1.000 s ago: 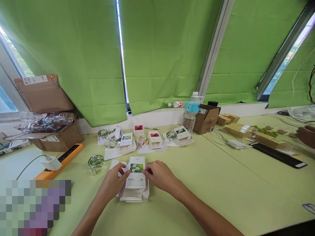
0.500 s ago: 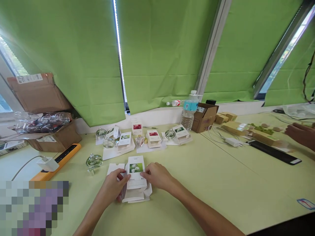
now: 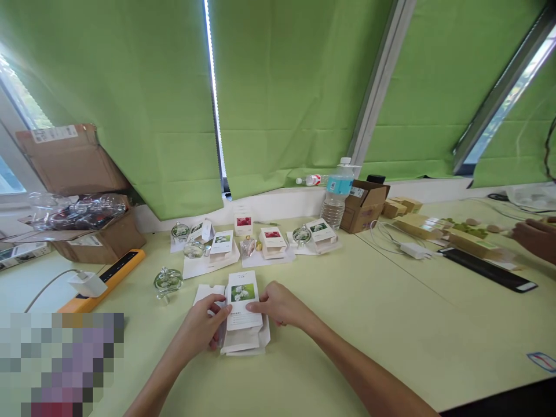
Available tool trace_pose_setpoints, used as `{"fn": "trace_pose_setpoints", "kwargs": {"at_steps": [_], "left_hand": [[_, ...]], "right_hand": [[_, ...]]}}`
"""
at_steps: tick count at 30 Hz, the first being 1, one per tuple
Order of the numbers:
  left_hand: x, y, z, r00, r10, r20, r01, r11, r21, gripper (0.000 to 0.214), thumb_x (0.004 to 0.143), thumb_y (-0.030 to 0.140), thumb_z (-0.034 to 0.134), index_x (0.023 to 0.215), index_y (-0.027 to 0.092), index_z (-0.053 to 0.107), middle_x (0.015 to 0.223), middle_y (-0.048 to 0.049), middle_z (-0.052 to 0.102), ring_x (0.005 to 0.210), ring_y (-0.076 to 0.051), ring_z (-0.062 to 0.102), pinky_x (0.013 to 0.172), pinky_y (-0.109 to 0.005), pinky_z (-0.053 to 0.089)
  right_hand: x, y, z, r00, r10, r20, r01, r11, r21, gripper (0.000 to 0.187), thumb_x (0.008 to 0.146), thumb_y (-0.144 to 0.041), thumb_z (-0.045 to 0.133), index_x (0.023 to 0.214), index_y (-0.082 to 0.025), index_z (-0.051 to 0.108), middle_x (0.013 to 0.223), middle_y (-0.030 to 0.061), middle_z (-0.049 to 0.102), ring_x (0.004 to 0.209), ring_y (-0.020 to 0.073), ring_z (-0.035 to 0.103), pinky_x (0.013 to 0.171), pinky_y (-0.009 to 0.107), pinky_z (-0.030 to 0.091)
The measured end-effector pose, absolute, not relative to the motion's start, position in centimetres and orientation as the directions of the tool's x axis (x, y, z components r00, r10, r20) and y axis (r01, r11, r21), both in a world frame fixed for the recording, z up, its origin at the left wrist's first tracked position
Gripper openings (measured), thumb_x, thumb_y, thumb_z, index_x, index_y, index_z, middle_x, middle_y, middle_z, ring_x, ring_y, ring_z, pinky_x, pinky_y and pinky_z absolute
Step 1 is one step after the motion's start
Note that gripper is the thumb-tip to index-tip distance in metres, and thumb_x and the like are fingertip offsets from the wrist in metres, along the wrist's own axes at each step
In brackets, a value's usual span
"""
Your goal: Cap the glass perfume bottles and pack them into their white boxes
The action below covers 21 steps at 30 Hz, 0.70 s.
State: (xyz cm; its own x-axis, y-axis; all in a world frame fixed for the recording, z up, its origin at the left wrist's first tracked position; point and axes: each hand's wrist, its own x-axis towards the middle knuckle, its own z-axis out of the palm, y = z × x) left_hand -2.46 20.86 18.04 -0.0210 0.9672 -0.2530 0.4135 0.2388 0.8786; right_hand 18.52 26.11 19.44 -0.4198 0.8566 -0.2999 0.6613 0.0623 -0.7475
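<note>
A white card box with a green flower picture [image 3: 242, 301] lies on the pale green table [image 3: 373, 313] in front of me, on top of unfolded white packaging [image 3: 243, 343]. My left hand [image 3: 204, 327] pinches its left edge with thumb and fingers closed. My right hand [image 3: 278, 304] grips its right edge the same way. A small clear glass bottle [image 3: 167, 281] stands just left of the box.
Further back lie several similar small boxes [image 3: 273, 240] and glass bottles on white sheets. A water bottle [image 3: 336, 194] and an open cardboard box [image 3: 364, 205] stand behind them. An orange power strip with a charger [image 3: 89, 284] is at left. Another person's hand [image 3: 533, 237] works at far right.
Both hands stay on the flower box, which has shifted slightly; the view has moved a little. The other person's hand at right has shifted.
</note>
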Motion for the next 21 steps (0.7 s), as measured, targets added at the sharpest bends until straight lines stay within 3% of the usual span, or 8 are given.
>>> {"fn": "trace_pose_setpoints", "kwargs": {"at_steps": [9,14,18,21], "left_hand": [[-2.5,20.6,18.3,0.014,0.967,-0.254,0.409,0.226,0.884,0.059,0.077,0.061,0.05,0.118,0.019,0.051,0.088,-0.0025,0.057,0.045,-0.009,0.051,0.036,-0.023,0.042],[-2.4,20.5,18.9,0.001,0.965,-0.264,0.377,0.244,0.894,0.053,0.085,0.062,0.037,0.113,0.02,0.05,0.089,-0.0036,0.056,0.047,-0.01,0.054,0.039,-0.024,0.046],[-2.5,20.4,18.8,0.006,0.964,-0.267,0.369,0.246,0.896,0.049,0.086,0.059,0.035,0.111,0.021,0.051,0.091,-0.0042,0.055,0.051,-0.011,0.055,0.042,-0.025,0.047],[-2.5,20.3,18.8,-0.009,0.969,-0.246,0.414,0.227,0.881,0.05,0.082,0.058,0.041,0.115,0.021,0.051,0.092,-0.0055,0.057,0.05,-0.012,0.052,0.036,-0.024,0.042]], "right_hand": [[18.2,26.3,18.5,-0.458,0.834,-0.307,0.459,-0.074,-0.885,0.044,0.079,-0.052,0.062,0.056,-0.019,0.046,0.032,-0.0061,0.042,0.029,0.0072,0.035,0.03,0.019,0.025],[18.4,26.7,19.4,-0.397,0.866,-0.304,0.428,-0.118,-0.896,0.04,0.08,-0.052,0.062,0.065,-0.016,0.055,0.041,-0.004,0.05,0.035,0.0075,0.044,0.033,0.018,0.027],[19.7,27.4,20.9,-0.429,0.875,-0.226,0.309,-0.093,-0.947,0.041,0.08,-0.054,0.063,0.078,-0.013,0.062,0.051,-0.0029,0.055,0.041,0.0065,0.047,0.038,0.017,0.032],[22.0,28.3,21.9,-0.492,0.843,-0.219,0.33,-0.052,-0.943,0.043,0.081,-0.056,0.061,0.079,-0.012,0.062,0.054,0.0,0.06,0.042,0.007,0.047,0.041,0.018,0.034]]}}
